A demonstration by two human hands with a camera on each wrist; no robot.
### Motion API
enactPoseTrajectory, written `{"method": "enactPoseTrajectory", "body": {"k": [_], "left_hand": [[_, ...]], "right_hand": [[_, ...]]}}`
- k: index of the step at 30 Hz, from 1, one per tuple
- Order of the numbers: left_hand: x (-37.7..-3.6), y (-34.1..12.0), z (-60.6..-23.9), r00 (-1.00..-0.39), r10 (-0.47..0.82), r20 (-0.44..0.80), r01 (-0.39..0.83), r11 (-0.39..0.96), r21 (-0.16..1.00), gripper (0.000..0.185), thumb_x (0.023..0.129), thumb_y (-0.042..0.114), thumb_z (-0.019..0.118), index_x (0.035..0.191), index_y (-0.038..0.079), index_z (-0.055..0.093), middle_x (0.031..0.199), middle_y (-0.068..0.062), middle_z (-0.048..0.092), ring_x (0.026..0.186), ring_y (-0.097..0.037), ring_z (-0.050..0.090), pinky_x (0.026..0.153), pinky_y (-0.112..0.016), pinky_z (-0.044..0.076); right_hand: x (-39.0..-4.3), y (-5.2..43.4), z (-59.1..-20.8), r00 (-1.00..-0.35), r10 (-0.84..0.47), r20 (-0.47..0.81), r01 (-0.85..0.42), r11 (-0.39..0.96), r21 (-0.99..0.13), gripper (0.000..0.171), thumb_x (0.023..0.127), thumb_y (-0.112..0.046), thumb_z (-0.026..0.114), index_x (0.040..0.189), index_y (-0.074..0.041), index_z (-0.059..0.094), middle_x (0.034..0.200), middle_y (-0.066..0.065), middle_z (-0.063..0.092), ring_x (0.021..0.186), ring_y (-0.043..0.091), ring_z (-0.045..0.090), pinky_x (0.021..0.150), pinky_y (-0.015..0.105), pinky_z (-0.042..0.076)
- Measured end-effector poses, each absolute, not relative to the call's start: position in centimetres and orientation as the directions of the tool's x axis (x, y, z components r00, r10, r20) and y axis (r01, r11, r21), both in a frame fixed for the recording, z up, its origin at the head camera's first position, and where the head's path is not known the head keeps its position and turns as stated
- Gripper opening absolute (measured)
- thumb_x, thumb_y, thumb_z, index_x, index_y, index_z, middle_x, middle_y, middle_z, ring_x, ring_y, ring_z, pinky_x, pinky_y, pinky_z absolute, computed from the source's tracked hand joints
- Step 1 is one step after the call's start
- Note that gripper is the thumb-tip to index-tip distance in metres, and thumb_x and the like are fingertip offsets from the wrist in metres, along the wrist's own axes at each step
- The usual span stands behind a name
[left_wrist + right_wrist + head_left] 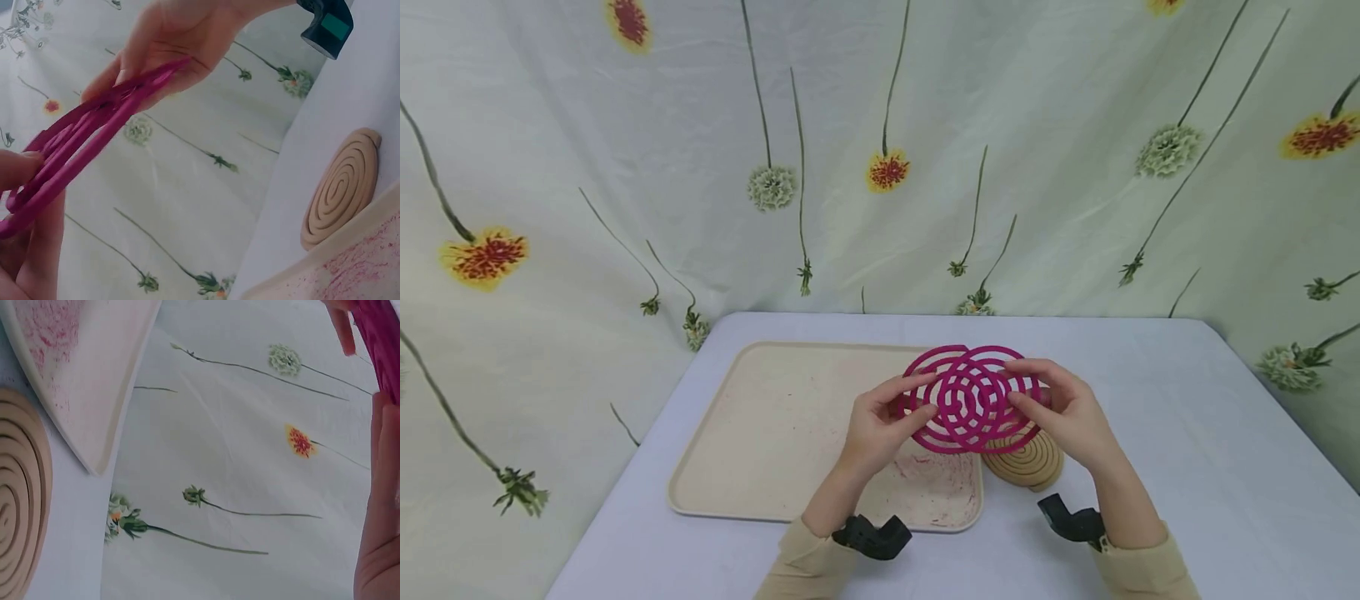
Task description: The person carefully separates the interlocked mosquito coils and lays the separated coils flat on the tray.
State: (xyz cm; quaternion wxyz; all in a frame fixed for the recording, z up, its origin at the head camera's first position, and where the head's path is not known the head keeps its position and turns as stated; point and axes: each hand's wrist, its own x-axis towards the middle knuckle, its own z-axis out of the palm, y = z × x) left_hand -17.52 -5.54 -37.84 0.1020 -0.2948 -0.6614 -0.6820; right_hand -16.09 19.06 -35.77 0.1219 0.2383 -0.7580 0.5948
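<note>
Both hands hold up a magenta openwork piece (955, 408) that looks like two overlapping flat spirals. My left hand (878, 423) pinches its left edge, thumb in front and a finger near the top. On the opposite edge my right hand (1081, 423) grips with thumb and fingers. Seen almost edge-on in the left wrist view, the piece is a thin stack of strands between the hands. Only part of the magenta piece (382, 350) shows in the right wrist view. A tan spiral disc (1024, 464) lies behind and below it, partly covered.
A beige tray (760, 433) lies on the white-covered table (1195, 433) at left, its front right corner marked with pink smears. The tan disc lies by the tray's right edge. A flower-printed cloth (1060, 100) hangs behind the table. Dark camera mounts sit on both wrists.
</note>
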Motion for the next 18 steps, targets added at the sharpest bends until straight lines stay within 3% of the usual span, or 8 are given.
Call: {"method": "enactPoseTrajectory", "body": {"k": [3,9,10,13,18], "left_hand": [[-17.6,-6.0,-37.8,-0.804,0.343,0.485,0.493,-0.070,0.867,0.034,0.083,-0.003,0.067,0.116,-0.005,0.062,0.111,-0.019,0.063,0.083,-0.018,0.060,0.071,-0.028,0.056],[-17.6,-6.7,-37.5,-0.768,0.508,0.390,0.442,-0.021,0.897,0.036,0.084,-0.001,0.066,0.119,-0.005,0.061,0.114,-0.019,0.061,0.082,-0.018,0.061,0.071,-0.029,0.056],[-17.6,-6.7,-37.4,-0.766,0.518,0.381,0.439,-0.013,0.899,0.036,0.084,-0.001,0.066,0.119,-0.005,0.060,0.114,-0.020,0.061,0.082,-0.018,0.061,0.071,-0.029,0.056],[-17.6,-6.7,-37.4,-0.792,0.494,0.357,0.416,0.010,0.909,0.037,0.085,0.001,0.066,0.121,-0.002,0.061,0.115,-0.018,0.061,0.085,-0.018,0.062,0.073,-0.029,0.056],[-17.4,-5.9,-37.4,-0.870,0.337,0.361,0.370,-0.040,0.928,0.039,0.085,0.003,0.067,0.123,0.000,0.060,0.121,-0.017,0.059,0.102,-0.031,0.062,0.080,-0.032,0.054]], "right_hand": [[-16.1,20.0,-35.8,-0.827,-0.353,0.438,-0.525,0.201,-0.827,0.036,0.085,0.006,0.062,0.120,0.001,0.055,0.113,0.007,0.057,0.067,0.016,0.063,0.062,0.029,0.057],[-16.2,21.0,-35.8,-0.786,-0.521,0.333,-0.500,0.219,-0.838,0.041,0.084,0.001,0.065,0.124,-0.001,0.057,0.117,0.018,0.057,0.071,0.016,0.060,0.057,0.030,0.055],[-16.3,21.0,-35.8,-0.786,-0.525,0.326,-0.496,0.222,-0.839,0.042,0.085,0.001,0.066,0.125,-0.001,0.056,0.118,0.019,0.057,0.077,0.015,0.061,0.059,0.030,0.056],[-16.3,20.8,-35.8,-0.802,-0.488,0.343,-0.497,0.228,-0.837,0.044,0.085,0.001,0.065,0.128,0.000,0.054,0.117,0.020,0.058,0.072,0.015,0.059,0.057,0.030,0.055],[-16.2,20.0,-35.7,-0.860,-0.319,0.398,-0.476,0.221,-0.851,0.047,0.086,0.003,0.064,0.131,0.001,0.051,0.118,0.022,0.056,0.075,0.017,0.062,0.064,0.029,0.057]]}}
